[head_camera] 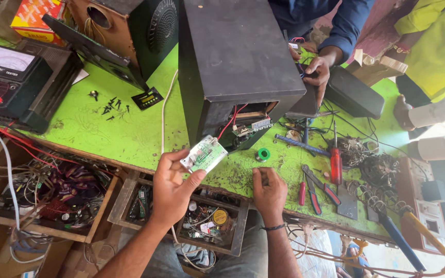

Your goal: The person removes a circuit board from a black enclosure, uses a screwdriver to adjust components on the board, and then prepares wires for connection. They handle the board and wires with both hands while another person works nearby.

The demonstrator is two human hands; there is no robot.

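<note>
Circuit board (204,153) in raised left hand (172,181)

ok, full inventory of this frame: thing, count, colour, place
Small circuit board: 1, white-green, held in left hand, wired to cabinet.
Large speaker cabinet: 1, black, centre of bench.
Smaller speaker box: 1, brown-black, top left.
Analog multimeter: 1, black, far left.
Loose screws: several, black, left of centre.
Solder spool: 1, green, beside cabinet.
Screwdriver: 1, red handle, right.
Pliers: 1, red-black, right.
Soldering iron: 1, blue handle, lower right.
Parts drawers: 2, wooden, under bench edge.
Workbench: 1, bright green top.
Co-worker's hand: 1, blue sleeve, behind cabinet.
Left hand: holding board.
Right hand: empty, resting on bench edge.
</note>
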